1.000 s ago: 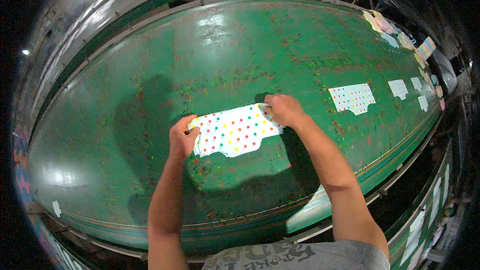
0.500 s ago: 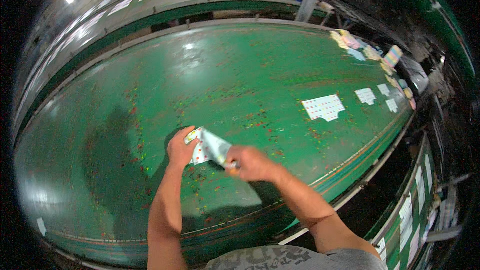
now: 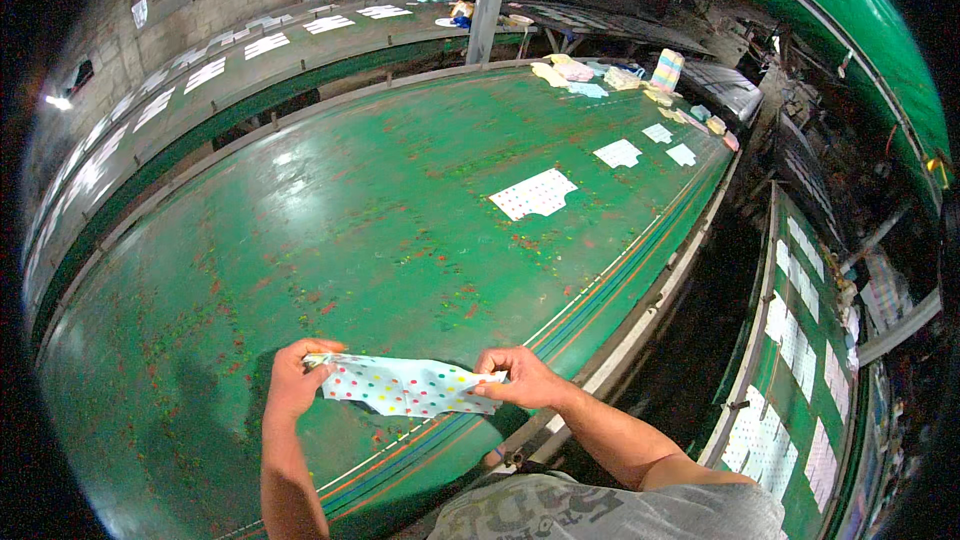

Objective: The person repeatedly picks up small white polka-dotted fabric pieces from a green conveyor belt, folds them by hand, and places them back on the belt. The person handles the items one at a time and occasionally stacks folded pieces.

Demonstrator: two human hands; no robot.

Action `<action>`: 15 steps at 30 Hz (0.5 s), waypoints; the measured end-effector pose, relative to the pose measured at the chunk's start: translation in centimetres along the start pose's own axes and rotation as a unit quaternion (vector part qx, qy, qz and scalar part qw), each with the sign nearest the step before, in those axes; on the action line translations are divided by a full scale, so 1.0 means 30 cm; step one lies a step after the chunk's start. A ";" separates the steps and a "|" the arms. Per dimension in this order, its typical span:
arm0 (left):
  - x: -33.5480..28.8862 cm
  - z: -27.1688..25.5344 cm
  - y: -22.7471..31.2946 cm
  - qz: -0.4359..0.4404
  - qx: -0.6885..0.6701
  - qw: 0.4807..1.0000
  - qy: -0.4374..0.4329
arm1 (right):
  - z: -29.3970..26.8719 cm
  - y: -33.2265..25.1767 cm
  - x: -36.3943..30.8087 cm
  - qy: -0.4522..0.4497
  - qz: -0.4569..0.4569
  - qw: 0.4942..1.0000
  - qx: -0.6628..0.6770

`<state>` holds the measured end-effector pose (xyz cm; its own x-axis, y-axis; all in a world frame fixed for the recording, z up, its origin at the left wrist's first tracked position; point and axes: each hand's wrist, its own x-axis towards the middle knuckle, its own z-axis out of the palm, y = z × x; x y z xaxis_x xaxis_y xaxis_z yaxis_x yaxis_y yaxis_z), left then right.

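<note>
A white fabric piece with coloured dots (image 3: pixel 400 386) is stretched between my two hands, above the near edge of the green table (image 3: pixel 380 250). My left hand (image 3: pixel 295 377) pinches its left end, where the cloth is bunched. At the other end, my right hand (image 3: pixel 522 378) grips a corner between thumb and fingers. Farther up the table lies another dotted white piece (image 3: pixel 535 194), flat and apart from my hands. Beyond it lie smaller white pieces, among them one with a notched outline (image 3: pixel 618 153).
Pastel cloth piles (image 3: pixel 575 70) and a striped stack (image 3: pixel 667 70) sit at the table's far end. A metal post (image 3: pixel 490 5) rises behind. Long tables with white pieces run along the left and right, including the right-hand table (image 3: pixel 745 365). Coloured specks mark the green surface.
The view has swung to the right. The dotted fabric, folded and blurred before, is now spread out between both hands. My hands are nearer to the table's near edge.
</note>
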<state>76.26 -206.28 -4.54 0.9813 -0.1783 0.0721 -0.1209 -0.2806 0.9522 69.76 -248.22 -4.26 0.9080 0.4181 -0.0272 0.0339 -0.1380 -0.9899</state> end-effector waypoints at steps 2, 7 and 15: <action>-0.059 0.003 0.035 -0.052 -0.017 0.999 0.005 | -0.005 0.010 -0.034 0.008 0.002 1.000 0.012; -0.118 0.098 0.115 -0.061 -0.237 0.967 0.074 | -0.061 0.021 -0.072 0.012 0.041 0.996 0.082; -0.103 0.448 0.333 -0.041 -0.152 0.980 0.123 | -0.387 0.072 -0.140 -0.078 0.015 0.993 0.088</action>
<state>70.00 -221.19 0.76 0.9967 0.0769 0.0246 -0.0259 0.0160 0.9995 70.87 -260.71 -4.67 0.8313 0.5521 -0.0639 -0.0774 0.0011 -0.9970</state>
